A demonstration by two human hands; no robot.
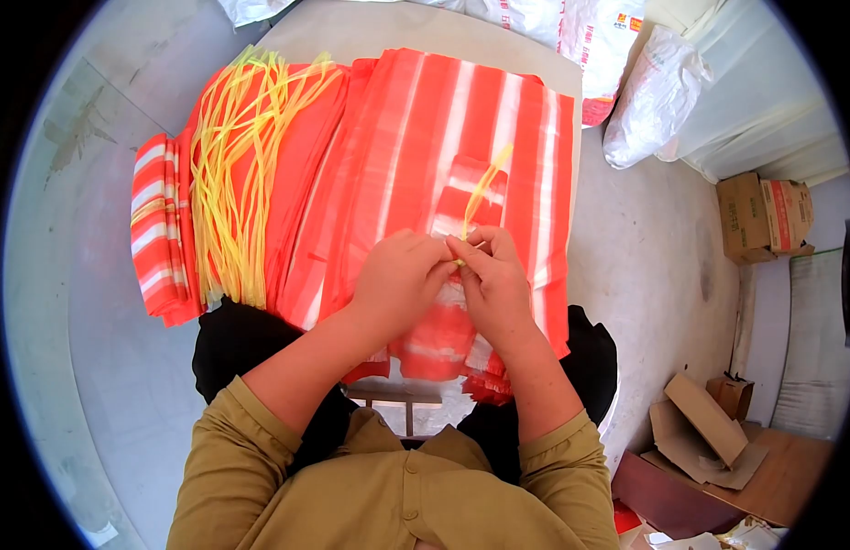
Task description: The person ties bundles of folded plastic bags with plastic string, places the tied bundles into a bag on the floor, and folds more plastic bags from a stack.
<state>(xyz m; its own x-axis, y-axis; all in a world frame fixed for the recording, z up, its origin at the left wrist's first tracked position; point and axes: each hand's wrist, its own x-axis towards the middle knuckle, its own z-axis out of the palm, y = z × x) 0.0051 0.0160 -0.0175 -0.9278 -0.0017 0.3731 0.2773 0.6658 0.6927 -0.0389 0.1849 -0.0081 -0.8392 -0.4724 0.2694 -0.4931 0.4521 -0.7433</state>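
Observation:
My left hand (399,275) and my right hand (493,289) meet above a small folded bundle of red-and-white striped plastic (436,344). Both are closed, fingertips pinched on a thin yellow strip (482,192) where it crosses the bundle. One end of the strip sticks up past my right fingers. My fingers partly hide the crossing point. Beneath lies a wide stack of red-and-white striped plastic sheets (402,119). To the left, a loose bunch of yellow strips (228,183) is draped over red plastic. Folded striped bundles (154,243) lie at the far left edge.
The stack rests on a beige tabletop (351,23) over my knees. White printed sacks (590,46) and a stuffed white bag (652,96) sit beyond it. At right are a cardboard box (764,217) and opened cardboard (700,431) on a brown table (791,477).

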